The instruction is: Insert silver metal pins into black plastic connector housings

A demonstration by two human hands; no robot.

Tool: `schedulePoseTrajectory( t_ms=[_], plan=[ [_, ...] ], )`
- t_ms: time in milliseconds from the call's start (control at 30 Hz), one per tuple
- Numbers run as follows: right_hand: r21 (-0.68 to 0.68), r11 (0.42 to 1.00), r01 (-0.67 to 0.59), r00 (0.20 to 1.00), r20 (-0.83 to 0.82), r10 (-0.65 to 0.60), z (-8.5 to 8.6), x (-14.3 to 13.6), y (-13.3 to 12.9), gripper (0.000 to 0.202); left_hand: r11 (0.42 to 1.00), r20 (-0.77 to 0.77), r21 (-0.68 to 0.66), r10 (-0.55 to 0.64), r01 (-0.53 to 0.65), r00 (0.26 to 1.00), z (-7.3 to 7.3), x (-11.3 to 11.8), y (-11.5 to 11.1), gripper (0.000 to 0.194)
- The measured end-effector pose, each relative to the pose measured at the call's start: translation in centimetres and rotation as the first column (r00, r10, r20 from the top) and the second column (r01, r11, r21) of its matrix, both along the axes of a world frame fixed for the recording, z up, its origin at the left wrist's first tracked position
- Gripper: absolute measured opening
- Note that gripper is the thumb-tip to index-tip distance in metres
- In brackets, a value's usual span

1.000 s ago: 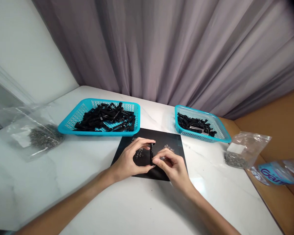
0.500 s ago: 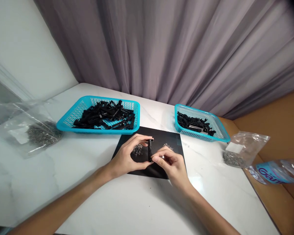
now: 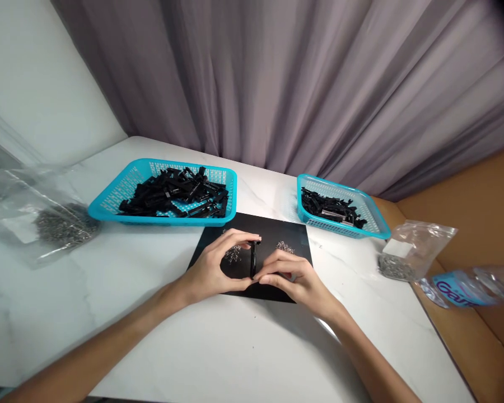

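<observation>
A slim black plastic part is held upright over the black mat. My left hand grips it by both ends, fingertips on top and thumb below. At its lower end, the thumb and forefinger of my right hand are pinched together and touch it; anything small between those fingertips is hidden. On the mat, a loose pile of tiny metal pieces lies behind my left hand. A second pile of such pieces lies just beyond my right fingers.
A blue basket of black plastic parts stands back left; a smaller blue basket with similar parts stands back right. Clear bags of small metal pieces lie at left and right. A plastic bottle lies beyond the table's right edge.
The whole view has shifted slightly. My right thumb and forefinger have closed in at the lower end of the black part; my left hand keeps the same grip.
</observation>
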State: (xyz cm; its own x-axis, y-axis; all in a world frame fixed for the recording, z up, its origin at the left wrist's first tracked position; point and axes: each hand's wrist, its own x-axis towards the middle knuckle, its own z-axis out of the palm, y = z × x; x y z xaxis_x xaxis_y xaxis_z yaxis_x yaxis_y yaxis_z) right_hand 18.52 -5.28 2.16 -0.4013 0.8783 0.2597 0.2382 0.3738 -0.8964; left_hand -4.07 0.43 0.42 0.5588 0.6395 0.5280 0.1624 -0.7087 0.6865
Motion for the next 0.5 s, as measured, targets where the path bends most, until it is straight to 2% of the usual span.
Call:
schedulePoseTrajectory(
  t_ms=[233, 500],
  plan=[
    [0.019, 0.994, 0.103, 0.989, 0.103, -0.105, -0.55, -0.54, 0.04, 0.012, 0.992, -0.058, 0.122, 0.052, -0.045, 0.997, 0.02, -0.15, -0.13, 0.063],
    [-0.141, 0.974, 0.179, 0.982, 0.086, -0.168, -0.40, -0.67, -0.30, 0.023, 0.982, -0.090, 0.177, 0.083, -0.066, 0.992, -0.31, -0.04, -0.48, 0.067]
  ],
)
